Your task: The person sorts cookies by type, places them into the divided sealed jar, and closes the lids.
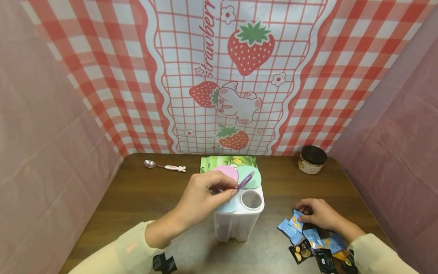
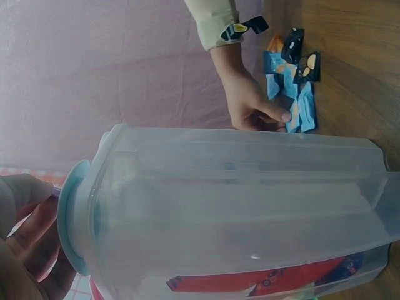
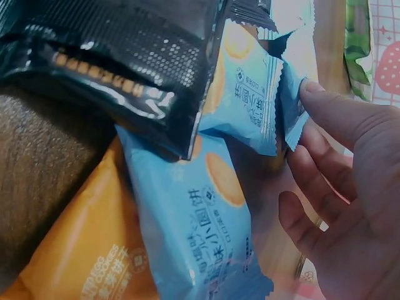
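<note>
My left hand pinches a purple round lid, seen nearly edge-on, above a white-topped translucent storage container. Below the lid, at the container's front right, is an uncovered round opening. Pink, mint and light blue lids cover the other openings; my hand partly hides the blue one. A red packet shows through the container's wall. To the right, my right hand pinches a small blue biscuit packet between thumb and fingers, at the edge of a packet pile.
More blue packets, black packets and an orange packet lie near my right wrist. Behind the container is a green bag. A spoon lies back left, and a black-lidded jar stands back right.
</note>
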`<state>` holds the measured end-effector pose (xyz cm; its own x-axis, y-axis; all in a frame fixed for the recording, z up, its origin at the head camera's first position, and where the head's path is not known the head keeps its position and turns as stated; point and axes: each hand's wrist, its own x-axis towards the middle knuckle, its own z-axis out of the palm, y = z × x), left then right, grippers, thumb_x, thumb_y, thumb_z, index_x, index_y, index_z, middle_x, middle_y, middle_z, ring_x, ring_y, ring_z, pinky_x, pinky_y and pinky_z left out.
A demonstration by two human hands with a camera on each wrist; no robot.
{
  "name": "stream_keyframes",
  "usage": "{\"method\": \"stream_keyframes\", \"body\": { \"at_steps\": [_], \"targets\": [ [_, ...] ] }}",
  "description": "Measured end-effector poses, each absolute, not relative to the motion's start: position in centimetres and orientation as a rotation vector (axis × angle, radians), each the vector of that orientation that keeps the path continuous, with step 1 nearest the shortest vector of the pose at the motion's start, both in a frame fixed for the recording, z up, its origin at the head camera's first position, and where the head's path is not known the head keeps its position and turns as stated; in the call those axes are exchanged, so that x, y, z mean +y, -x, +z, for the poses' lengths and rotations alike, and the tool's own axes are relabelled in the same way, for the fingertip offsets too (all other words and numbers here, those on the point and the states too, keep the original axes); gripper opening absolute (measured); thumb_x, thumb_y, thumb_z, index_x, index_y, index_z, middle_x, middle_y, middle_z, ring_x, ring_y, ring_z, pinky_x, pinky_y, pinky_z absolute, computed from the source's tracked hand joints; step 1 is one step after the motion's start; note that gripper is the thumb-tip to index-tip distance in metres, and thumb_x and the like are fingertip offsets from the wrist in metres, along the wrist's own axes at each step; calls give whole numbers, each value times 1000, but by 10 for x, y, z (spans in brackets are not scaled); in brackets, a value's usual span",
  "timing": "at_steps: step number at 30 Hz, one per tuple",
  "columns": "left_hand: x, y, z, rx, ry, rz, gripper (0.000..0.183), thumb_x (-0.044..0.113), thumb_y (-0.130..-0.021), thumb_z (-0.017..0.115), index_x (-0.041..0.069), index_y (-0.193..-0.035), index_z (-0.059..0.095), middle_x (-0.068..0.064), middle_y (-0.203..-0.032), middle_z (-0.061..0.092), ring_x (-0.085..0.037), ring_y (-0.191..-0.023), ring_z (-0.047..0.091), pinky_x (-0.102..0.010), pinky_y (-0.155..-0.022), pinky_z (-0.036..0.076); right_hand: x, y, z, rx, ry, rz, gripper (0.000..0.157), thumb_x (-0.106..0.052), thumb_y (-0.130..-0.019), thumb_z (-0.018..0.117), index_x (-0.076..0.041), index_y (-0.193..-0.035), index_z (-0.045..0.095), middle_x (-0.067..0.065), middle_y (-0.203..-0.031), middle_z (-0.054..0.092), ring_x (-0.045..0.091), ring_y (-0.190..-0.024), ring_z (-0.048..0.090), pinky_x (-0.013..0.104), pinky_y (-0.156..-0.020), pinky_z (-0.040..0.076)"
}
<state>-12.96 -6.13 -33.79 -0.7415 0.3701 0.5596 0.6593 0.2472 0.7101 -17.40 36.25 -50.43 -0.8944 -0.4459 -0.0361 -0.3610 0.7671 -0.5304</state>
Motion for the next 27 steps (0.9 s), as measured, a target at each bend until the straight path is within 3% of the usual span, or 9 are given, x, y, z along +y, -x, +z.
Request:
{"method": "stream_keyframes", "body": {
  "at_steps": [9, 19, 27],
  "targets": [
    [-61, 130, -339, -2242, 965, -1504, 12, 7, -86, 81, 14, -96, 80, 5, -88, 77, -5, -76, 67, -23, -66, 59, 363, 178, -505, 2751, 550, -870, 38, -20, -79, 88, -7, -111, 73, -4, -91, 67, -1, -78, 59, 24, -67, 52],
    [-61, 129, -339, -2232, 975, -1501, 12, 6, -86, 81, 13, -96, 80, 4, -88, 77, -5, -77, 68, -24, -66, 59, 365, 178, -505, 2802, 559, -900, 36, -17, -78, 88, -8, -109, 71, -4, -89, 67, 0, -77, 59, 24, -67, 53],
    [-61, 129, -338, -2243, 967, -1503, 12, 6, -86, 81, 12, -96, 80, 3, -89, 77, -5, -77, 68, -24, -68, 59, 361, 176, -487, 2877, 507, -1031, 36, -11, -81, 86, -5, -113, 71, -3, -91, 68, 2, -79, 61, 24, -67, 54]
  ]
}}
